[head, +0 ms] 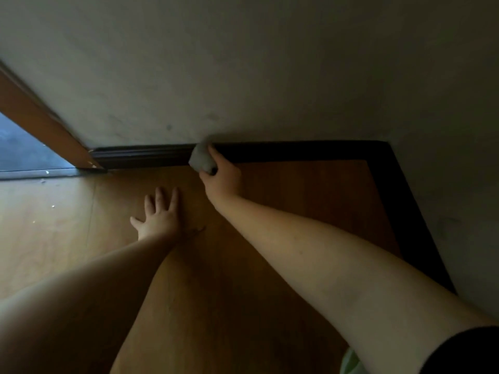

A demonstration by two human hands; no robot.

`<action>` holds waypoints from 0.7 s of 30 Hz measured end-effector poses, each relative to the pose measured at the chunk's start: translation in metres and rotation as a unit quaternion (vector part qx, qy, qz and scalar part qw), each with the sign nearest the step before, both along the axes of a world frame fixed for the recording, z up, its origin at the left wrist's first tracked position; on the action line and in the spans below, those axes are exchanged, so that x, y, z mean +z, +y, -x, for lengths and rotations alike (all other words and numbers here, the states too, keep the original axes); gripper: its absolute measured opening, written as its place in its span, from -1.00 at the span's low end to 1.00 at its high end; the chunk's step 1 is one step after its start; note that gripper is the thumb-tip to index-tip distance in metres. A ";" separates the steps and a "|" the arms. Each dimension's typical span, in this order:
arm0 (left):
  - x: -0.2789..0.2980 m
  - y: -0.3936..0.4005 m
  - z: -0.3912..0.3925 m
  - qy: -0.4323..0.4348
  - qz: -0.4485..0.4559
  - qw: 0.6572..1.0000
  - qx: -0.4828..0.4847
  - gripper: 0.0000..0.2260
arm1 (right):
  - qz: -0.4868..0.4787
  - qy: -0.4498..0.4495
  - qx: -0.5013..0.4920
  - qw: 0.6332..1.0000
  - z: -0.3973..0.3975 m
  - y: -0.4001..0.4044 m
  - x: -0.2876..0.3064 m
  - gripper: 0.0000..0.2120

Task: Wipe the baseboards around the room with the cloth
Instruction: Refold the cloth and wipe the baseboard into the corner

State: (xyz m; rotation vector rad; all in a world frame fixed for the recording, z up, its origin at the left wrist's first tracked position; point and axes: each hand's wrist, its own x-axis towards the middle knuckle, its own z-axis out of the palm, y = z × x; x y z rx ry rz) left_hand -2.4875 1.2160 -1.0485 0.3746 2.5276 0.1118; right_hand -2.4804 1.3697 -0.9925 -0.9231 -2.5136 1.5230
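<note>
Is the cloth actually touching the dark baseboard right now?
Touching. In the head view the right hand presses the cloth flat over the baseboard, covering it from its top edge down, no gap showing.

I am looking down at a wooden floor [283, 201], orange-brown laminate with faint plank seams, darker toward the corner on the right and paler where daylight falls on the left. My left hand [159, 215] rests flat on it, fingers straight and spread, palm down. A few small white specks [53, 206] lie scattered on the pale part near the doorway. At the far left a grey metal threshold strip [35, 174] crosses the floor's edge. A dark baseboard [297, 151] stands on the floor along the far wall and turns down the right-hand wall at the corner
</note>
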 end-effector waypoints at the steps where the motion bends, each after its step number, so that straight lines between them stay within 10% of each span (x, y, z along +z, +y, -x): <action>1: 0.001 0.000 0.000 -0.008 0.006 1.000 0.014 0.05 | 0.005 0.004 0.002 1.000 0.004 -0.003 0.001 -0.42; 21: 0.007 -0.016 0.010 -0.037 -0.029 0.998 -0.048 -0.09 | -0.031 -0.008 -0.206 0.978 0.002 0.019 -0.018 -0.47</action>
